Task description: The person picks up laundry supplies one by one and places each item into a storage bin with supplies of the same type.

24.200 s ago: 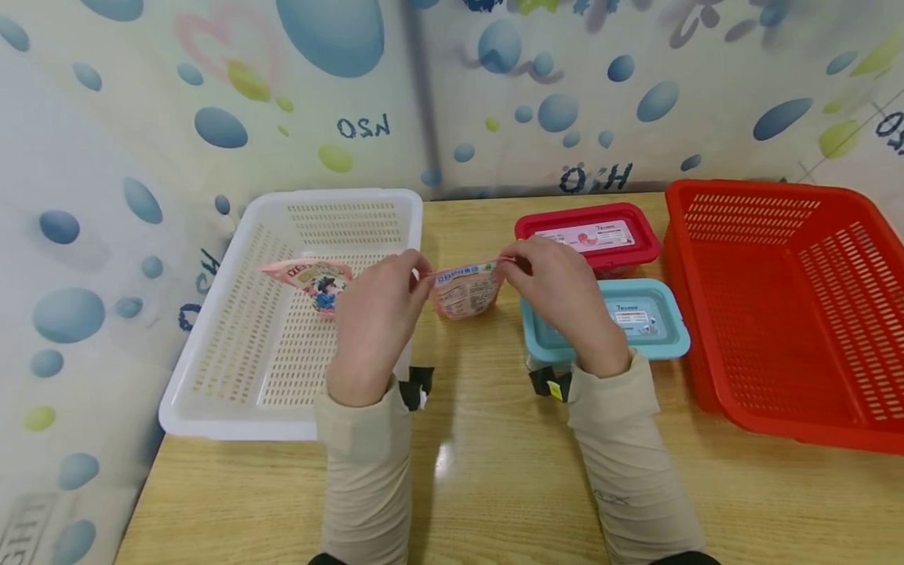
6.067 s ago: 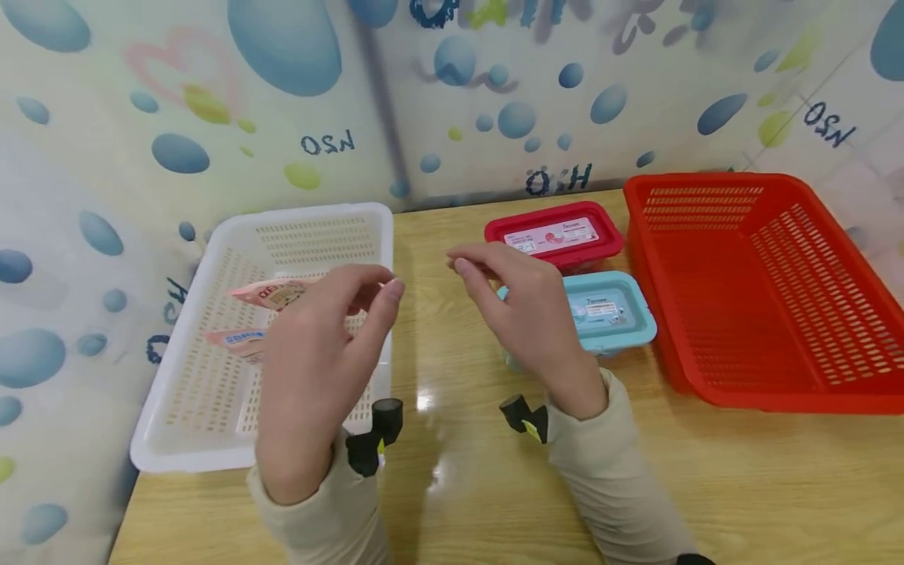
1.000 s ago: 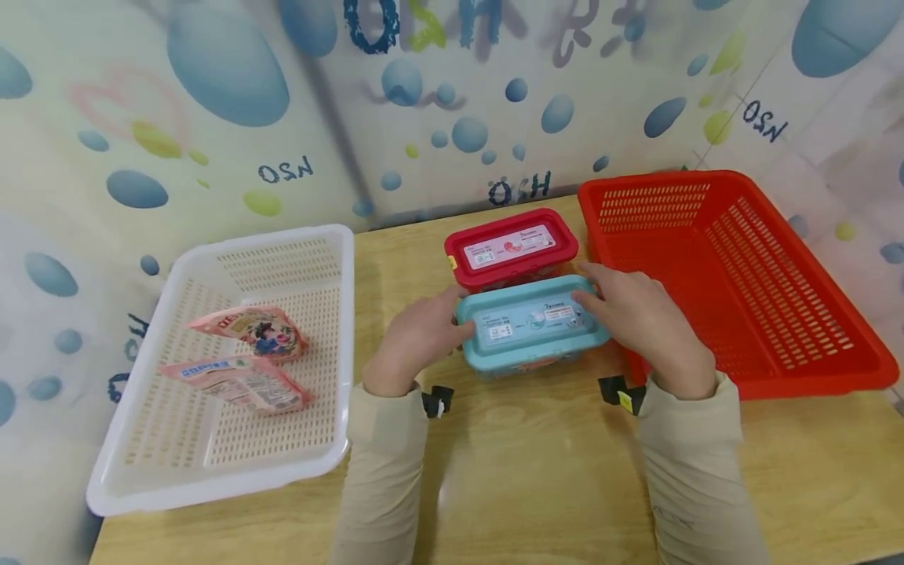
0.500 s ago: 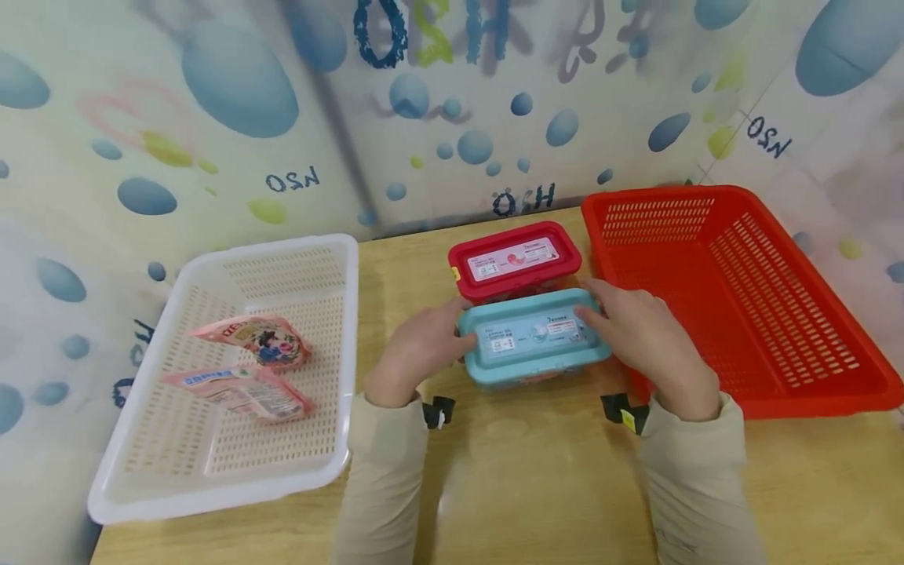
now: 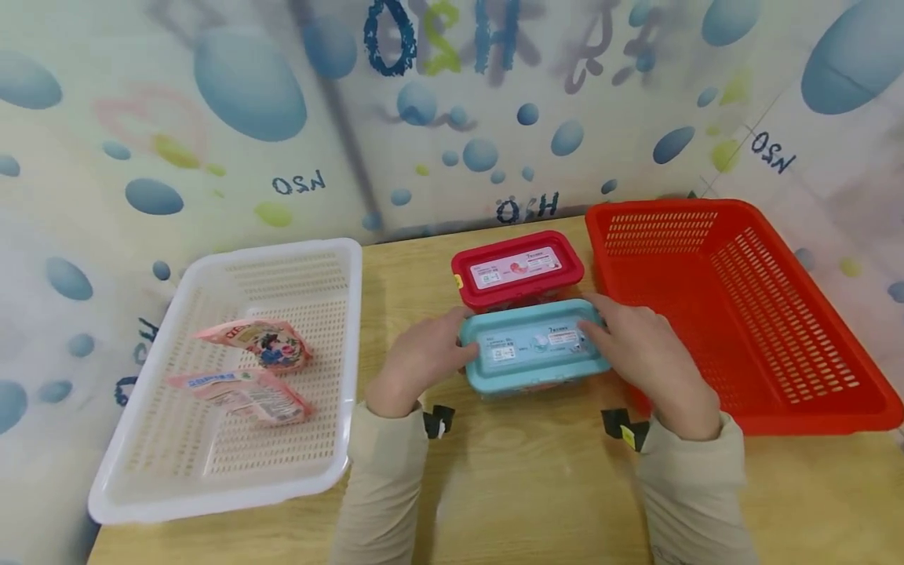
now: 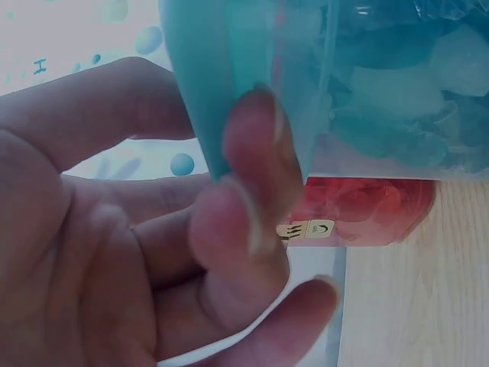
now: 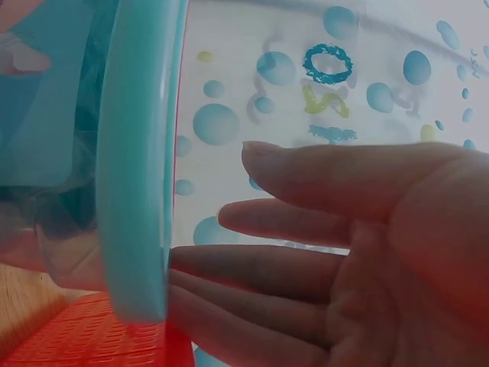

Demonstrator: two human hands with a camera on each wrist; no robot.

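A clear plastic box with a light-blue lid (image 5: 534, 345) stands on the table between my hands; blue and white soft pieces show through its side in the left wrist view. At its left end, my left hand (image 5: 424, 357) pinches the lid's rim. Its fingers (image 6: 263, 153) are curled against the box. My right hand (image 5: 646, 353) is at the other end with its thumb over the lid. The right wrist view shows its fingers (image 7: 260, 271) fairly straight, tips right at the lid's edge. Close behind stands a similar box with a dark-red lid (image 5: 519, 268).
A white basket (image 5: 356, 353) on the left holds two pink pouches, one with a picture (image 5: 271, 343) and one with blue print (image 5: 247, 392). On the right a red basket (image 5: 741, 290) stands close beside my right hand. A patterned wall (image 5: 452, 180) rises behind the wooden table (image 5: 523, 486).
Early on, both hands held a pink pouch; now it lies in the white basket. From being apart in the air, they have come to the blue-lidded box. Over the last second they barely move.
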